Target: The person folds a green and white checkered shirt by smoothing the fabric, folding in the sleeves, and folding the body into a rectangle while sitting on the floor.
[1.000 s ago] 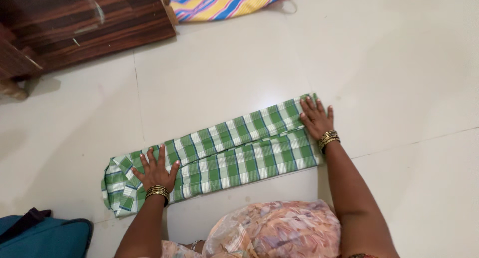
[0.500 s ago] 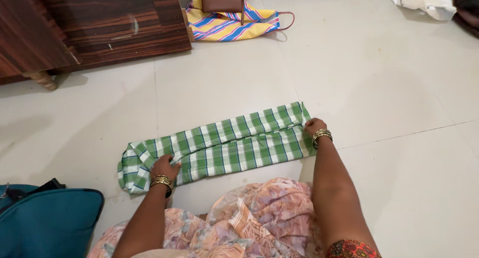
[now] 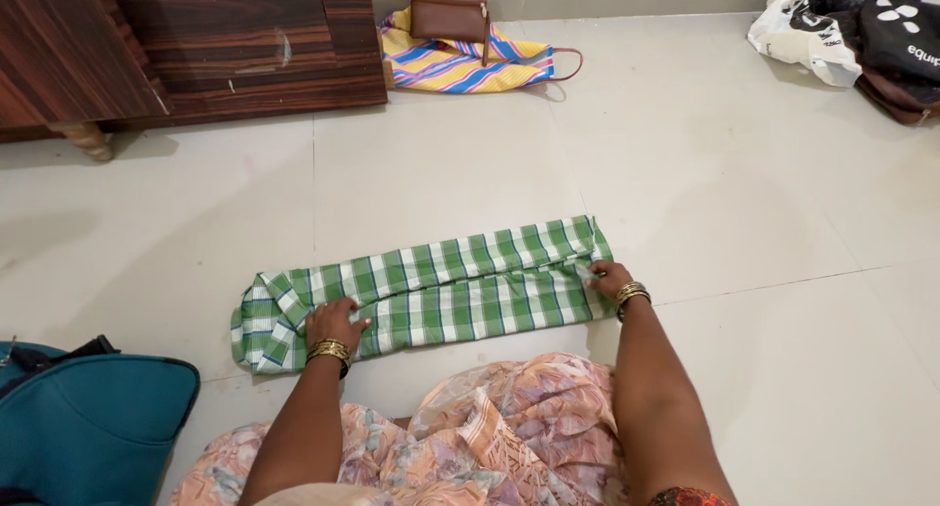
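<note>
Mid-fold: my left hand (image 3: 333, 322) and right hand (image 3: 608, 278) both pinching ends of checked cloth (image 3: 441, 286) on floor (image 3: 744, 193). Next probably calls for even lift, edges matched.

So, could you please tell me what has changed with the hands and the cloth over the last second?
Both hands went from lying flat with spread fingers to curling and gripping: the left hand now pinches the green and white checked cloth near its left end, the right hand its right edge. The camera view has tilted up. The folded cloth stays as a long strip on the pale tiled floor.
</note>
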